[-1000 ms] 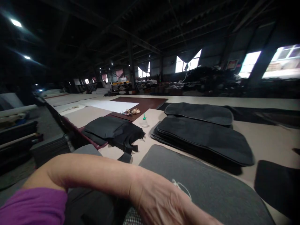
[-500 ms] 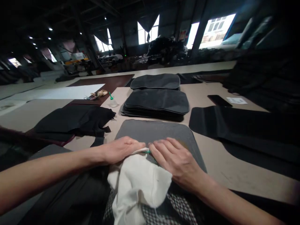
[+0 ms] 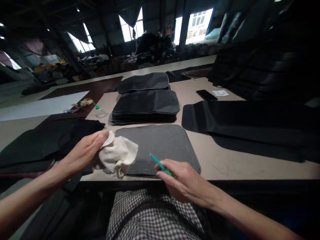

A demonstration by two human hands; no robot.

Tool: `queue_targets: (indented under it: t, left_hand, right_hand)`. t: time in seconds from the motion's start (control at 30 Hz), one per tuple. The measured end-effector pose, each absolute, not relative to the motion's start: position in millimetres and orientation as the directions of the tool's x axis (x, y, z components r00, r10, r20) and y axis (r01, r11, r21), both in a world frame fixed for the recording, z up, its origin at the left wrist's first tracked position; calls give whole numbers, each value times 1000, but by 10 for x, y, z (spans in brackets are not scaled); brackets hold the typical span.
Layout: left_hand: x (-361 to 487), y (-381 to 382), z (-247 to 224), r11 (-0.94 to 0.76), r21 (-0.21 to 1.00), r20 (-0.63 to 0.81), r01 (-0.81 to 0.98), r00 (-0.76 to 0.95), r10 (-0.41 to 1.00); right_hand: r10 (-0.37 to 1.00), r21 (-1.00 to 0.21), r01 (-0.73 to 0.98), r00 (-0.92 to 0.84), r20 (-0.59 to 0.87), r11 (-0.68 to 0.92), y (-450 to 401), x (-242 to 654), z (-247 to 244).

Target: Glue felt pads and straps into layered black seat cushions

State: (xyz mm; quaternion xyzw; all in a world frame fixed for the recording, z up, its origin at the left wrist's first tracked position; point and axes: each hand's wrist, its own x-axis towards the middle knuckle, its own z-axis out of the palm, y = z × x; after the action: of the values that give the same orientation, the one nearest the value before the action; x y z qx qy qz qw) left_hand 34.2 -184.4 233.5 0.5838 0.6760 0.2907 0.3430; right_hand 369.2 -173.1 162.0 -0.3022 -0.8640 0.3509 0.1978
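Observation:
My left hand (image 3: pixel 91 146) pinches a crumpled white cloth (image 3: pixel 118 153), which hangs over the left part of a grey rounded panel (image 3: pixel 160 143) lying flat at the table's front edge. In my right hand (image 3: pixel 182 178) is a slim green pen-like tool (image 3: pixel 161 165), its thin tip pointing up and left above the panel. The fingers are closed around the tool's lower part, so its far end is partly hidden. Faint pale specks show on the panel's surface.
Behind the panel stand stacks of black rounded panels (image 3: pixel 147 103). A squeeze bottle with a green nozzle (image 3: pixel 100 111) is at their left. Black sheets (image 3: pixel 240 123) lie on the right, near a phone (image 3: pixel 206 95). Dark folded fabric (image 3: pixel 57 136) lies left.
My hands have moved apart. The cloth has been lifted leftward in my left hand, and the green tool now shows plainly in my right. The view has shifted to the right.

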Motion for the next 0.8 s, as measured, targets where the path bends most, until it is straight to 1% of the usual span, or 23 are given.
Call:
queue_targets:
  t: [0.07, 0.13, 0.2, 0.27, 0.3, 0.37, 0.43, 0.47, 0.53, 0.6, 0.67, 0.73, 0.8]
  left_hand:
    - [435, -1792, 2349, 77, 743, -21, 665, -93, 995]
    - [545, -1740, 2364, 18, 715, 73, 698, -100, 992]
    - [635, -1695, 2359, -20, 737, 102, 675, -82, 991]
    - [691, -1667, 2329, -92, 773, 122, 628, -4, 993]
    - [707, -1663, 2309, -156, 781, 134, 604, 82, 988]
    - [727, -1669, 2269, -326, 776, 158, 540, 335, 929]
    - [746, -1688, 2235, -491, 744, 161, 453, 592, 790]
    - [758, -1698, 2220, -559, 719, 157, 413, 687, 710]
    - [784, -1714, 2186, -655, 660, 142, 369, 795, 590]
    - [798, -1721, 2138, -696, 629, 145, 347, 827, 544]
    - [785, -1724, 2081, -683, 656, 183, 321, 810, 557]
    - [745, -1728, 2032, -619, 720, 190, 314, 769, 611]
    - [696, -1735, 2011, -516, 775, 134, 364, 704, 698]
  right_hand:
    - [668, -817, 368, -743, 29, 445, -1755, 3639, 1644]
    - [677, -855, 352, -736, -2, 380, -1766, 3605, 1672]
    - [669, -876, 343, -742, -32, 338, -1766, 3595, 1698]
    - [651, -885, 351, -755, -75, 306, -1755, 3593, 1720]
    - [638, -888, 358, -764, -101, 289, -1745, 3587, 1727]
    - [619, -899, 357, -774, -131, 256, -1711, 3564, 1727]
    - [625, -912, 323, -774, -102, 252, -1665, 3533, 1701]
    - [629, -914, 304, -774, -73, 268, -1640, 3519, 1679]
    - [628, -901, 289, -778, -25, 322, -1600, 3497, 1630]
    - [608, -888, 287, -794, -11, 359, -1576, 3480, 1592]
    - [602, -888, 284, -799, -10, 362, -1569, 3459, 1577]
    - [594, -900, 266, -805, -11, 344, -1570, 3430, 1582]
    - [584, -911, 250, -812, -13, 327, -1570, 3399, 1585]
